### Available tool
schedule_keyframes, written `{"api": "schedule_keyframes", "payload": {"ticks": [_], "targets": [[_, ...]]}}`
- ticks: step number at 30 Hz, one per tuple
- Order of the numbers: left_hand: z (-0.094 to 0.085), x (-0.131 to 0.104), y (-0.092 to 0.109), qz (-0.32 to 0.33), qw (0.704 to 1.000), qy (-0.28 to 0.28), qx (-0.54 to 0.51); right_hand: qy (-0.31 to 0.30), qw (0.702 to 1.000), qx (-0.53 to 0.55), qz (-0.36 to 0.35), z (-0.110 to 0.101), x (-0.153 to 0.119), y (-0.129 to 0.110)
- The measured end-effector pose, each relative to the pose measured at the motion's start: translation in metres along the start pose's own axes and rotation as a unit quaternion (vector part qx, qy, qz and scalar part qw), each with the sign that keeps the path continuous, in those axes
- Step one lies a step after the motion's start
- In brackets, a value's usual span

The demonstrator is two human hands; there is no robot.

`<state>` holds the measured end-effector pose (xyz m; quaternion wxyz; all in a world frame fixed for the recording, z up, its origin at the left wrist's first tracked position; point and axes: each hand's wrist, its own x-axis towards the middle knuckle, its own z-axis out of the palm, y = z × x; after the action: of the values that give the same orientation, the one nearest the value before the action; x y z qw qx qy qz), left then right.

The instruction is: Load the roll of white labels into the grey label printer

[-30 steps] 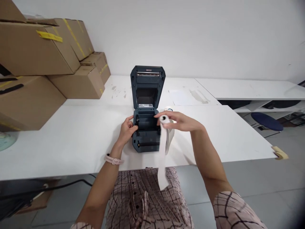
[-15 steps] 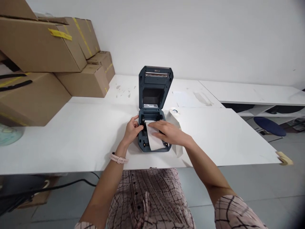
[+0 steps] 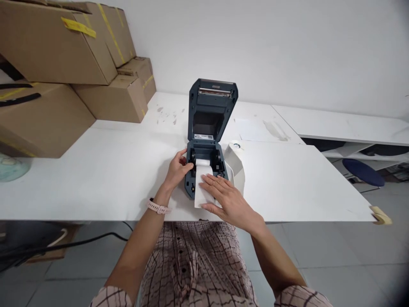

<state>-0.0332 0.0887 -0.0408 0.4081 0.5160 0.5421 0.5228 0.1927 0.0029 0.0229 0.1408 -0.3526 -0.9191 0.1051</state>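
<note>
A dark blue-grey label printer (image 3: 189, 187) stands on the white table with its lid (image 3: 209, 106) raised. My left hand (image 3: 177, 170) grips the printer's left wall, its thumb over the rim. From inside the printer a white paper strip (image 3: 202, 194) runs toward me and hangs past the front edge. My right hand (image 3: 226, 198) lies on this strip with fingers stretched out, pressing it flat. To the right of the printer sits a roll of white label paper (image 3: 236, 147), its loose band curling forward, partly behind my right hand.
Cardboard boxes (image 3: 108, 98) are stacked at the left against the wall. A sheet of paper (image 3: 251, 130) lies behind the roll. At the right are an open shelf (image 3: 348, 149) and a blue stool (image 3: 362, 169). A black cable (image 3: 96, 238) hangs below the table's front edge (image 3: 96, 220).
My right hand has moved toward me along the strip. The strip now lies straighter and reaches over the printer's front edge. My left hand stays on the printer's left side.
</note>
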Motion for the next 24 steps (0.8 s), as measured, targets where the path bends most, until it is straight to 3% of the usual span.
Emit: {"api": "schedule_keyframes", "payload": {"ticks": [6, 17, 24], "targets": [[0.002, -0.001, 0.002, -0.011, 0.997, -0.051, -0.048, -0.006, 0.999, -0.011, -0.042, 0.005, -0.003, 0.009], [0.002, -0.002, 0.003, -0.013, 0.995, -0.074, -0.066, 0.126, 0.991, 0.003, -0.035, 0.027, -0.008, 0.014], [0.002, -0.002, 0.006, -0.022, 0.994, -0.081, -0.062, 0.142, 0.989, 0.008, -0.037, 0.028, -0.011, 0.012]]}}
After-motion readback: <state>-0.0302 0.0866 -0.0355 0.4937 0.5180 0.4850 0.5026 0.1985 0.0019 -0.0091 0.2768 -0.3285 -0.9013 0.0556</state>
